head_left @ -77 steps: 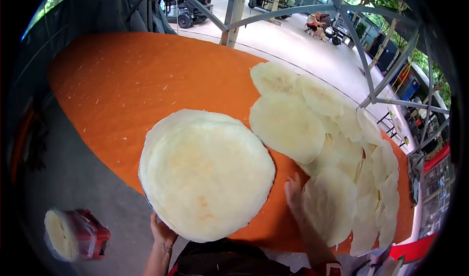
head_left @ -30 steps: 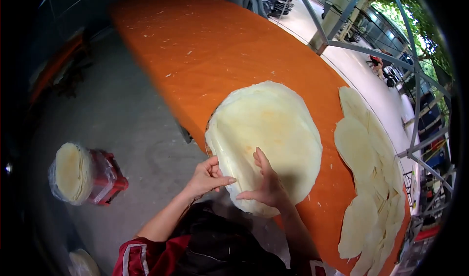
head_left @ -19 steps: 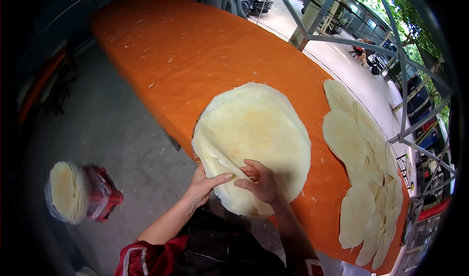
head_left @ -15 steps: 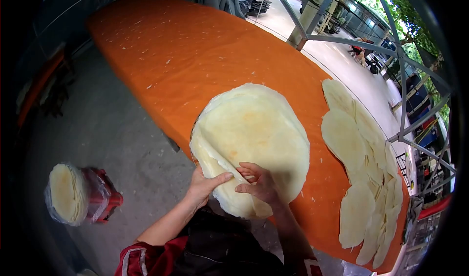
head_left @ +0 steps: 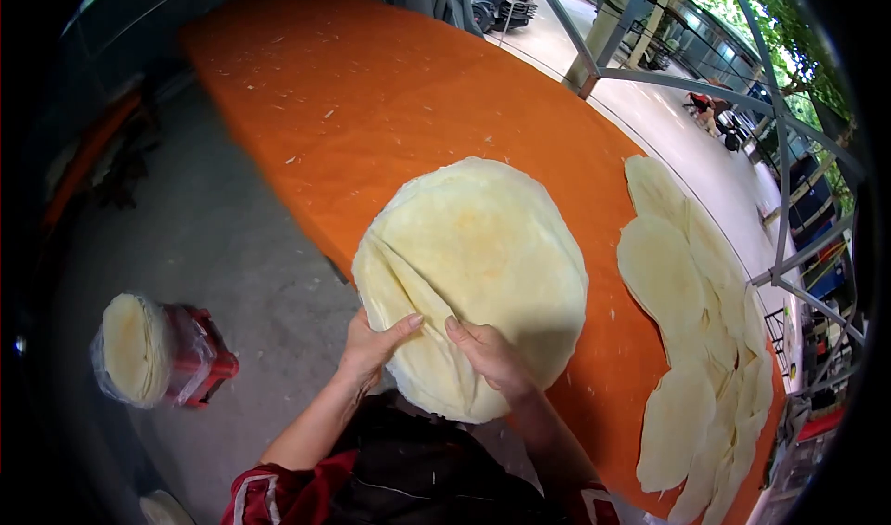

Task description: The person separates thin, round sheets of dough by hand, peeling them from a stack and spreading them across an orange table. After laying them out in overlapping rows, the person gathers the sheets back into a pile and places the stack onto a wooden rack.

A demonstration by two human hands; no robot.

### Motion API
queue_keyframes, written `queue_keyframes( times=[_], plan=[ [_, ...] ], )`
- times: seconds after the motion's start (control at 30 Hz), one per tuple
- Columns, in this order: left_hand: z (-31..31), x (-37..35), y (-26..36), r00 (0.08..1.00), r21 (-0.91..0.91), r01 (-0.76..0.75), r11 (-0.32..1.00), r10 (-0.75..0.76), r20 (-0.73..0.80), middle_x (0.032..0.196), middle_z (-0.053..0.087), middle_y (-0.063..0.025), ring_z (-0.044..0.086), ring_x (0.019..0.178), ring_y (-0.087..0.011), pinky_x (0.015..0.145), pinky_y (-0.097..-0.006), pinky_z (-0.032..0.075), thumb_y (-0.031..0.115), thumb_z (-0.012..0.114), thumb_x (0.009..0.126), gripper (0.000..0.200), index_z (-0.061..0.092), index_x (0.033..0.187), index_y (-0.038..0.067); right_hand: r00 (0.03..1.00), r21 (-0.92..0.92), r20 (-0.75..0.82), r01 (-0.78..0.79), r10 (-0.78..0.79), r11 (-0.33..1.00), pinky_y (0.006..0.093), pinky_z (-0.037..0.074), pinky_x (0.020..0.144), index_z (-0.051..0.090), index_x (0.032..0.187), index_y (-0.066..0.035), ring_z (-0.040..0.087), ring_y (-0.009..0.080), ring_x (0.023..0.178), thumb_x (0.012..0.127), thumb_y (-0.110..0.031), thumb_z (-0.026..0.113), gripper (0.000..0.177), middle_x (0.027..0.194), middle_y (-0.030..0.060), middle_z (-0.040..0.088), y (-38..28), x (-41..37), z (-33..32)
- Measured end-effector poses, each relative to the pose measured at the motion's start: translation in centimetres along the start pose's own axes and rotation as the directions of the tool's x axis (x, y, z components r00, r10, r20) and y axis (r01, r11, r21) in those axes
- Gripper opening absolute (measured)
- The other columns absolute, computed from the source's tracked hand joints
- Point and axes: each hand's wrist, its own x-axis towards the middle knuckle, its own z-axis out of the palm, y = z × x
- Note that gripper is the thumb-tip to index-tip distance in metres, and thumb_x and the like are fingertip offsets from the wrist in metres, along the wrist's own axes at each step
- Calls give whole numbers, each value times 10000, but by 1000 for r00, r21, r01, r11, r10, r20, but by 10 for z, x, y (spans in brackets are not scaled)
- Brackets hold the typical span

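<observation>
A stack of large, thin, round flatbreads (head_left: 506,237) lies at the near edge of the orange table. The near-left side of the top flatbread is lifted and creased into a fold. My left hand (head_left: 373,344) grips the left rim, its thumb lying on top and its other fingers mostly hidden. Across the fold, my right hand (head_left: 490,353) pinches the lifted flap, thumb above and fingers tucked out of sight under the dough sheet. A few centimetres separate the two thumbs.
The orange table (head_left: 390,89) carries pale crumbs. Overlapping flatbreads (head_left: 664,265) lie along its right side. On the floor at left, a plastic-wrapped flatbread stack (head_left: 130,349) rests by a red stool (head_left: 206,358). A metal frame (head_left: 687,81) borders the table's far right.
My right fingers, earlier curled above the fold, now are under the flap with the thumb on top. The fold has spread wider and flatter. The view has shifted slightly.
</observation>
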Motion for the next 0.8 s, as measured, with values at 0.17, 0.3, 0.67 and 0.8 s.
queue_keyframes(
  times=[0.17, 0.3, 0.67, 0.8],
  plan=[
    [1, -4, 1, 999, -19, 0, 1000, -1, -52, 964, 585, -127, 583, 821, -182, 734, -296, 480, 50, 703, 679, 434, 481, 1041, -42, 985, -562, -50, 107, -164, 820, 241, 403, 552, 581, 804, 31, 471, 73, 600, 889, -246, 469, 311, 683, 11, 585, -18, -10, 1],
    [2, -8, 3, 999, -118, 5, 993, -10, -45, 955, 586, -126, 584, 810, -174, 725, -294, 485, -25, 682, 661, 419, 482, 1028, -36, 897, -540, -193, 241, -398, 806, 266, 372, 475, 555, 726, 24, 426, 82, 508, 843, -210, 529, 263, 542, 21, 522, -19, -13, 6],
    [4, -3, 0, 997, -59, -40, 997, 36, -63, 966, 577, -129, 581, 831, -176, 718, -296, 492, 24, 702, 683, 420, 483, 1034, -43, 966, -271, 109, 255, -233, 928, 258, 453, 594, 582, 919, 23, 570, 121, 646, 725, -257, 684, 356, 746, 89, 620, -42, -2, -1],
    [2, -2, 1, 993, -137, 38, 990, -53, -103, 972, 574, -125, 580, 832, -178, 721, -294, 492, 60, 679, 718, 391, 480, 1038, -43, 982, -171, 162, 125, -97, 977, 240, 451, 602, 581, 912, 39, 572, 101, 659, 713, -204, 706, 339, 737, 82, 623, -38, 4, -3]
  ],
)
